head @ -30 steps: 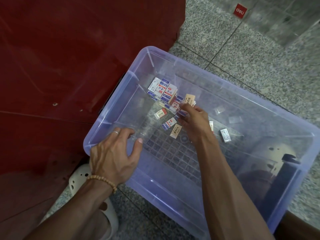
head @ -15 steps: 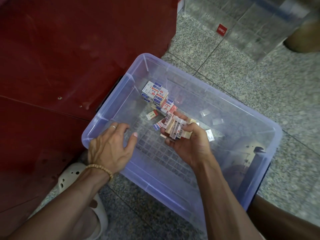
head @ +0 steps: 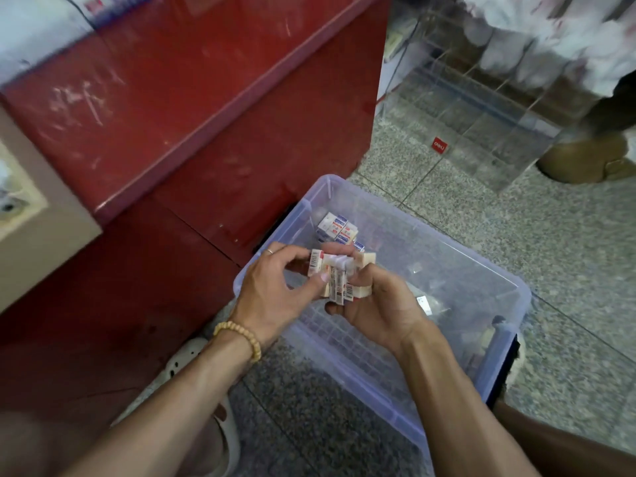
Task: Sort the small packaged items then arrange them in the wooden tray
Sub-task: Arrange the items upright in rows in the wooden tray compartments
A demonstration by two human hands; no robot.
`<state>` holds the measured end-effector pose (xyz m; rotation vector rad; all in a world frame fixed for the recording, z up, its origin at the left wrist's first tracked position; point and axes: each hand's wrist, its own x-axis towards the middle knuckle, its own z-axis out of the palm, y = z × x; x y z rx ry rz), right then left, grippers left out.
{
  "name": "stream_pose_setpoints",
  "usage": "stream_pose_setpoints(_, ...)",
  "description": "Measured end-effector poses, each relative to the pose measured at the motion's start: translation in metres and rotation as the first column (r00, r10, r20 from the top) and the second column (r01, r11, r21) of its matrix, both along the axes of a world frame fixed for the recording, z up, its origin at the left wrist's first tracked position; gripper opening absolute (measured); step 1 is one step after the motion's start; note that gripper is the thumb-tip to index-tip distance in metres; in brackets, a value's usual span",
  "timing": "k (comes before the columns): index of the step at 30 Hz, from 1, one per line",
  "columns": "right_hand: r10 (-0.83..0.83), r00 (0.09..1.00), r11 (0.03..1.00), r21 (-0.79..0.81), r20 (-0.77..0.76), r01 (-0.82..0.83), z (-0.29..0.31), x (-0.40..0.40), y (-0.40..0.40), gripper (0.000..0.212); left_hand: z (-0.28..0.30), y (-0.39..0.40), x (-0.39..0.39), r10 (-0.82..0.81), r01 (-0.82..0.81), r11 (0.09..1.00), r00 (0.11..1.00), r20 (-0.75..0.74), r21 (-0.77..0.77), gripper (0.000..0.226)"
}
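Mid-sort — left hand [head: 275, 287] and right hand [head: 375, 304] both gripped packet bundle [head: 339, 278] above plastic bin's [head: 481, 387] near-left edge. Next — squaring bundle; wooden tray unseen.

A bundle of small packets [head: 335, 282] is held upright above more stacked packets [head: 337, 228].

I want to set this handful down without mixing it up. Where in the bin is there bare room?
The near half of the clear plastic bin, its gridded floor below both hands, is bare. The far left corner is crowded by the stacked blue-and-white packets. One loose packet lies beside the right hand; the left hand shares the bundle.
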<state>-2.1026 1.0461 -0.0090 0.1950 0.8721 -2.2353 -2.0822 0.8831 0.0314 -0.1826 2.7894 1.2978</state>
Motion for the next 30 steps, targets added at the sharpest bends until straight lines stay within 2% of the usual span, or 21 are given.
stream_pose_setpoints(2, 0.008, 1.000, 1.000, -0.013, -0.030, -0.008, 0.024, 0.001, -0.009, 0.056, 0.019, -0.008, 0.003, 0.083, -0.082, 0.995, 0.996, -0.025, 0.060, 0.014)
stream_pose_setpoints(6, -0.036, 0.996, 0.999, 0.017, -0.081, 0.037, 0.067, 0.008, -0.027, 0.052, 0.055, -0.027, 0.014, 0.228, -0.222, 0.937, 0.974, 0.011, 0.271, 0.016)
stream_pose_setpoints(9, -0.074, 0.994, 0.997, 0.020, -0.079, 0.076, 0.093, 0.017, -0.042, 0.050, 0.081, -0.039, 0.026, 0.253, -0.236, 0.904, 0.967, -0.001, 0.356, 0.023)
stream_pose_setpoints(12, -0.089, 0.992, 0.996, 0.022, -0.091, 0.092, 0.118, 0.027, -0.059, 0.052, 0.102, -0.054, 0.039, 0.267, -0.242, 0.886, 0.964, -0.009, 0.395, 0.017)
stream_pose_setpoints(16, -0.072, 0.990, 0.988, 0.129, -0.123, 0.088, 0.153, 0.039, -0.089, 0.028, 0.129, -0.082, 0.057, 0.322, -0.289, 0.878, 0.946, -0.023, 0.383, 0.014)
stream_pose_setpoints(20, -0.041, 0.981, 0.981, 0.179, -0.192, 0.076, 0.185, 0.045, -0.120, 0.043, 0.159, -0.115, 0.072, 0.403, -0.348, 0.844, 0.914, -0.056, 0.408, 0.022)
stream_pose_setpoints(24, -0.041, 0.983, 0.993, 0.102, -0.179, 0.060, 0.211, 0.044, -0.145, 0.027, 0.185, -0.155, 0.076, 0.479, -0.388, 0.790, 0.874, -0.083, 0.475, 0.022)
stream_pose_setpoints(28, 0.000, 0.984, 0.997, 0.081, -0.176, 0.014, 0.225, 0.038, -0.167, 0.030, 0.208, -0.197, 0.068, 0.523, -0.443, 0.808, 0.843, -0.126, 0.389, 0.020)
stream_pose_setpoints(30, -0.009, 0.986, 0.996, 0.092, -0.165, 0.024, 0.229, 0.034, -0.178, 0.026, 0.215, -0.216, 0.059, 0.519, -0.464, 0.838, 0.840, -0.156, 0.287, 0.019)
